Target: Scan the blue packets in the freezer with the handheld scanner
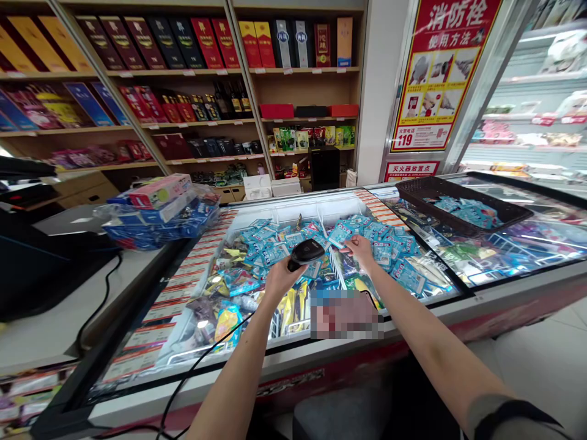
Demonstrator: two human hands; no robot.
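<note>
My left hand (pixel 283 280) is wrapped round the handle of a black handheld scanner (pixel 307 250), whose head points right over the freezer. A cable runs down beside my left forearm. The fingers of my right hand (pixel 359 249) pinch the edge of a small blue packet (pixel 340 235). Many similar blue packets lie in two heaps on the freezer's glass top, one heap (pixel 270 244) behind the scanner and another (pixel 389 239) to the right of my right hand. Below the glass, colourful packages show.
A dark basket (pixel 513 214) holding blue packets stands at the right on the freezer (pixel 293 373). Plastic-wrapped boxes (pixel 160 211) sit on the left counter. Shelves (pixel 302 70) of boxes and bottles line the back. A blurred patch covers something at the freezer's front edge.
</note>
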